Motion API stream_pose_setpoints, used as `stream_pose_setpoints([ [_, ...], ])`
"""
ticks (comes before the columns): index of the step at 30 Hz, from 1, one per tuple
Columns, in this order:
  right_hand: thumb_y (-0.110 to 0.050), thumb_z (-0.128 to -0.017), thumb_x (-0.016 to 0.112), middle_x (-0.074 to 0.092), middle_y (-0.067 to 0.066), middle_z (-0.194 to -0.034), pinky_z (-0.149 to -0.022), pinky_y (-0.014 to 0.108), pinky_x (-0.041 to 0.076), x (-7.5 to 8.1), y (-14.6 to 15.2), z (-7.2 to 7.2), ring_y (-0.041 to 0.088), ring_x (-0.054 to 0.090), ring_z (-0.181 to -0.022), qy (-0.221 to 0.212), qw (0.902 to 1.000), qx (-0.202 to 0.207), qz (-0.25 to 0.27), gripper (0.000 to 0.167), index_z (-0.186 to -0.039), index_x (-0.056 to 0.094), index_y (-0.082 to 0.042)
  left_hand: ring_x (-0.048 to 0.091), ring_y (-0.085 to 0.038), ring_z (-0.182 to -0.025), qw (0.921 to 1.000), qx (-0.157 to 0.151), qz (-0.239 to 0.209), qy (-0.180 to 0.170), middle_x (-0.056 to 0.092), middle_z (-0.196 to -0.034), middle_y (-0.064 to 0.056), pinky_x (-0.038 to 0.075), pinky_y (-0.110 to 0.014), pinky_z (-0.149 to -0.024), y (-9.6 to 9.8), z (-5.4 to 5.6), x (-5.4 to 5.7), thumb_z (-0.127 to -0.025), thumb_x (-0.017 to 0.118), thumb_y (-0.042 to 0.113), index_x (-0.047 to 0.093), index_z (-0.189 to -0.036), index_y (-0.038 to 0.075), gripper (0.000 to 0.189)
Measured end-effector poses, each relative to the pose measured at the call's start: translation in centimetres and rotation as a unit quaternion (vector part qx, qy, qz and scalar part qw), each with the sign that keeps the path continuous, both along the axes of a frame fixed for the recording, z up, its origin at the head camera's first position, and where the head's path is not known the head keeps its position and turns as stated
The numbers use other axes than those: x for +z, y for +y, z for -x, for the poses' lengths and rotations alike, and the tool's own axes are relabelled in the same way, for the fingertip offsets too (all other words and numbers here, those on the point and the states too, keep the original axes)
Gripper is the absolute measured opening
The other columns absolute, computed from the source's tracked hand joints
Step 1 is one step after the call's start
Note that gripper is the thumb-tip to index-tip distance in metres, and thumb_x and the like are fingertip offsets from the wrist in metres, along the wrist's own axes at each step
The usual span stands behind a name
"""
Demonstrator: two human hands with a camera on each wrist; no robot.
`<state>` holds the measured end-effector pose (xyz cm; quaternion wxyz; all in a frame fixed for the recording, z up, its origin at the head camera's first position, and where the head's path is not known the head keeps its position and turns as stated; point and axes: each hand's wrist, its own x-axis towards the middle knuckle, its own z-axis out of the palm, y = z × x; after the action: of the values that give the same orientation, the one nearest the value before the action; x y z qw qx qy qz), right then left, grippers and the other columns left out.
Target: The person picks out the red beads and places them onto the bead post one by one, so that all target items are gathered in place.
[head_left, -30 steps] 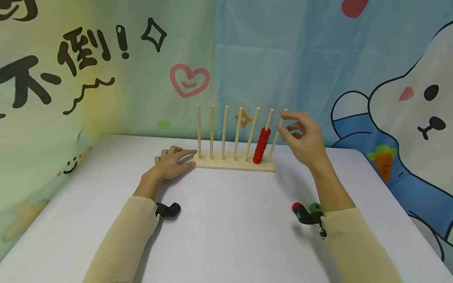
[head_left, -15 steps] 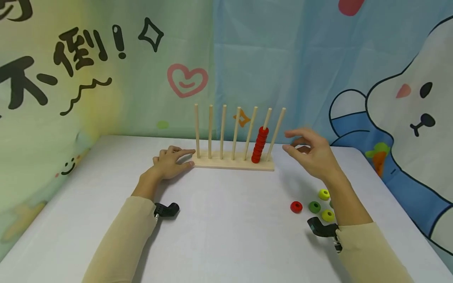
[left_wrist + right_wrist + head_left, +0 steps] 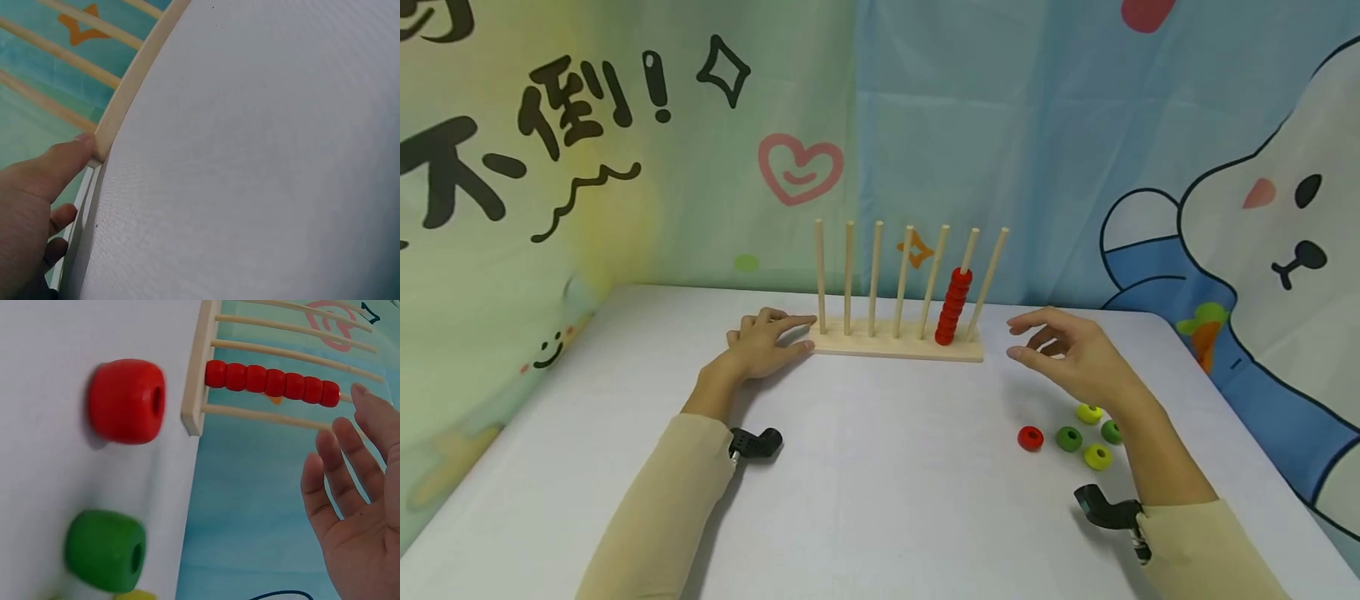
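A wooden peg rack [image 3: 895, 346] with a row of upright pegs stands at the back of the table. A stack of red beads [image 3: 954, 307] fills most of the second peg from the right; the other pegs are bare. At the rack's left end, my left hand [image 3: 763, 343] touches the base with thumb and index finger, both fairly straight. The thumb [image 3: 69, 156] meets the corner in the left wrist view. My right hand [image 3: 1067, 350] hovers right of the rack with loosely bent fingers, holding nothing. In the right wrist view its fingers [image 3: 340, 478] look spread apart.
Below the right hand lie a loose red bead [image 3: 1031, 438], two green beads [image 3: 1068, 439] and two yellow beads [image 3: 1097, 457]. A printed cloth [image 3: 947, 125] hangs behind the white table [image 3: 880, 483]. Each wrist carries a black camera mount [image 3: 758, 443].
My right hand has moved from the rightmost peg's tip down and to the right, away from the rack. Loose beads have come into sight beneath it. The left hand stays at the base.
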<state>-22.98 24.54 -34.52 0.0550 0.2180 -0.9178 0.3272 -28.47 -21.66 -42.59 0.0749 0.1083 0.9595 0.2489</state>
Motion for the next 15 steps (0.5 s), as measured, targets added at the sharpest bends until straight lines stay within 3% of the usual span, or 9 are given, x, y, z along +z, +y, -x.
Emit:
stream_pose_setpoints([
  [8, -0.033, -0.094, 0.077, 0.07, 0.003, -0.116, -0.085, 0.027, 0.054, -1.0, 0.8, -1.0, 0.019, 0.066, -0.097, -0.055, 0.9981, 0.017, -0.02, 0.034, -0.124, 0.07, -0.02, 0.026, -0.046, -0.138, 1.0, 0.001, 0.005, -0.001, 0.03, -0.159, -0.014, 0.024, -0.062, -0.097, 0.1, -0.1, 0.1, -0.1, 0.05, 0.064, 0.043, -0.156, 0.04, 0.062],
  [15, -0.031, -0.091, 0.081, 0.072, 0.006, -0.115, -0.083, 0.03, 0.055, -1.9, 1.6, -1.7, 0.017, 0.067, -0.094, -0.083, 0.995, 0.047, -0.031, 0.037, -0.123, 0.071, -0.015, 0.027, -0.045, -0.138, 1.0, 0.001, 0.005, 0.0, 0.031, -0.159, -0.013, 0.024, -0.062, -0.098, 0.0, -0.1, 0.1, -0.1, 0.05, 0.063, 0.043, -0.156, 0.04, 0.061],
])
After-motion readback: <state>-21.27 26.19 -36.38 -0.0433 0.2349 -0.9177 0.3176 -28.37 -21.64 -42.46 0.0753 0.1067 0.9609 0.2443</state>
